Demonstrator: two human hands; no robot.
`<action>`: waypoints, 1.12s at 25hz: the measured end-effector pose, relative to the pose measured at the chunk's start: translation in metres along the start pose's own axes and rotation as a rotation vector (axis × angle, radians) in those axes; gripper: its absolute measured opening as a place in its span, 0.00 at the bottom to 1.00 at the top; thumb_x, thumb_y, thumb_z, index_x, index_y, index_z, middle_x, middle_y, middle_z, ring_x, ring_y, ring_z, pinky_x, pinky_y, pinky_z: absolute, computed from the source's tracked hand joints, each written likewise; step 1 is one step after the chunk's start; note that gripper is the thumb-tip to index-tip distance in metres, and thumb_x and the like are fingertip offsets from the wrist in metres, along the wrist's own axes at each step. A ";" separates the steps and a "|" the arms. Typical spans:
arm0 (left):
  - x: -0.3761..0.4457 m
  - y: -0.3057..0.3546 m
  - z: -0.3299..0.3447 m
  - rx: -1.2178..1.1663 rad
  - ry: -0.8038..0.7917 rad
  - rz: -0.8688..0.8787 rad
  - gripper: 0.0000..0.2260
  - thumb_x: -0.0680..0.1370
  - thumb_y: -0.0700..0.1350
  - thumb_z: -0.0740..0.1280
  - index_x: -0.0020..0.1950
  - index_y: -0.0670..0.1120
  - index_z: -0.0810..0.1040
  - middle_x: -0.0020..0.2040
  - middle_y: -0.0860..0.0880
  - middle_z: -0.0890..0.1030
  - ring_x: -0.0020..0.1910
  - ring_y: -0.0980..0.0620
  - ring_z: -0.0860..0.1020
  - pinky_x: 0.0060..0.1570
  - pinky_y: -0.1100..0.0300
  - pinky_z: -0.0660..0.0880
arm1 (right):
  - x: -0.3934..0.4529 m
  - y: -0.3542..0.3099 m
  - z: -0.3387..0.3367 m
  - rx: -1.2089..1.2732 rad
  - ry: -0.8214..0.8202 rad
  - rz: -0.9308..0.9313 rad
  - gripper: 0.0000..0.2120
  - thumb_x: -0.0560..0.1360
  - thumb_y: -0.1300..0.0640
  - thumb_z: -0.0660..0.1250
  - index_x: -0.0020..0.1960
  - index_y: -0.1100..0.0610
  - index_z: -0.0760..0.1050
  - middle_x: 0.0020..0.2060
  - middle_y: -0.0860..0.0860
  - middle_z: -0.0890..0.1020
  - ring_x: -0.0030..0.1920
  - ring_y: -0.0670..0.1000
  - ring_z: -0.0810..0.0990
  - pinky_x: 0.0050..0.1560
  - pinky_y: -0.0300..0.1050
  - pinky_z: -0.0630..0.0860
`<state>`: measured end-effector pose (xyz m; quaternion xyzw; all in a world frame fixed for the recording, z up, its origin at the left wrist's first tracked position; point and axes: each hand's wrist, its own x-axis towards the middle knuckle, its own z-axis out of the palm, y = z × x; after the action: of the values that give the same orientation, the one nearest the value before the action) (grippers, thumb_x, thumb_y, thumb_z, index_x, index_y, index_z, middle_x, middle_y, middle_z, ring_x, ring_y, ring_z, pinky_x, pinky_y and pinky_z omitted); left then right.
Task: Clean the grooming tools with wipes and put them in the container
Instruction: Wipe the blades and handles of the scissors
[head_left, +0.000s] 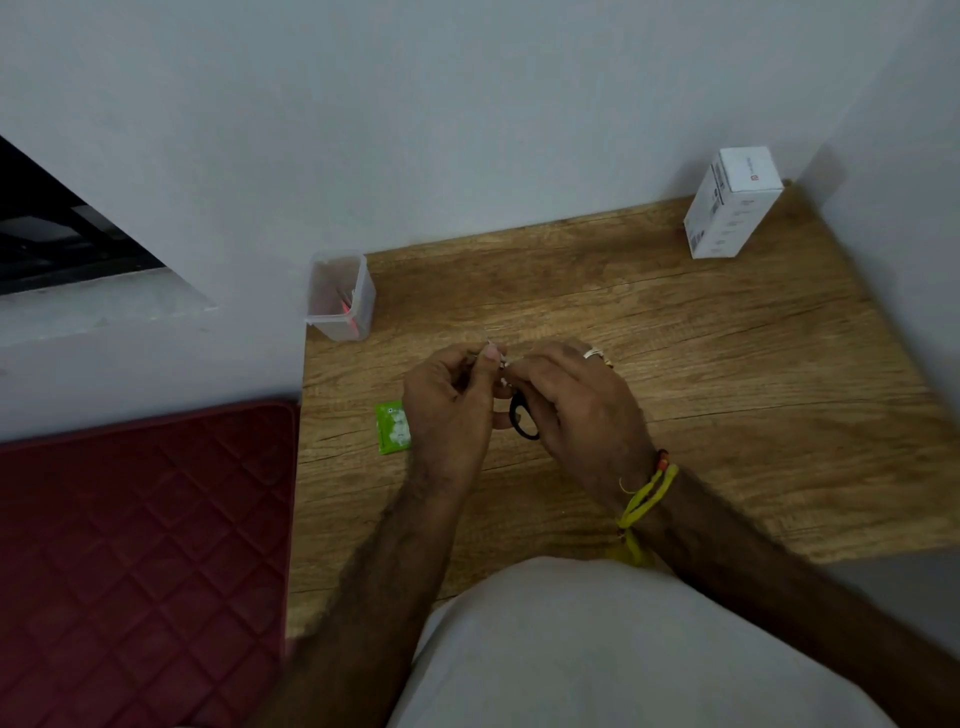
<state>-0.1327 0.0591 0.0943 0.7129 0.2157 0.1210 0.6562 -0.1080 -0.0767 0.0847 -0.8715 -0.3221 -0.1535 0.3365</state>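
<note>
Both hands (511, 395) – on scissors (522, 415)

we wear a silver ring (592, 354), yellow wrist threads (647, 499) with beads, and a pale shirt (623, 649).

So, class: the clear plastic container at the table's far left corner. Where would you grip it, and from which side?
Grip the clear container round its upper walls, just under the open rim, coming from the right, the table side. It stands upright at the table edge against the wall, so the left and back are closed off.
</note>
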 end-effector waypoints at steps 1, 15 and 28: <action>-0.001 0.000 0.000 0.002 -0.002 0.000 0.07 0.81 0.41 0.67 0.48 0.39 0.83 0.39 0.42 0.85 0.39 0.44 0.85 0.30 0.53 0.81 | -0.001 0.000 0.000 -0.015 -0.018 -0.013 0.08 0.78 0.63 0.66 0.54 0.62 0.81 0.48 0.55 0.83 0.48 0.57 0.80 0.44 0.54 0.78; -0.003 0.002 -0.001 -0.005 -0.011 -0.011 0.08 0.81 0.40 0.67 0.49 0.38 0.83 0.39 0.40 0.85 0.37 0.48 0.84 0.29 0.55 0.81 | -0.004 -0.002 -0.007 0.000 -0.068 0.027 0.08 0.75 0.66 0.70 0.54 0.60 0.81 0.48 0.53 0.82 0.49 0.55 0.78 0.49 0.46 0.75; 0.002 -0.003 -0.007 -0.054 0.079 -0.002 0.07 0.81 0.40 0.67 0.48 0.41 0.84 0.37 0.41 0.83 0.35 0.51 0.82 0.29 0.55 0.80 | -0.010 -0.004 -0.006 0.053 -0.109 -0.007 0.06 0.79 0.60 0.65 0.49 0.59 0.81 0.47 0.52 0.79 0.48 0.54 0.76 0.44 0.52 0.75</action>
<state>-0.1342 0.0661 0.0923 0.6892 0.2388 0.1539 0.6665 -0.1186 -0.0829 0.0864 -0.8681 -0.3469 -0.0983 0.3411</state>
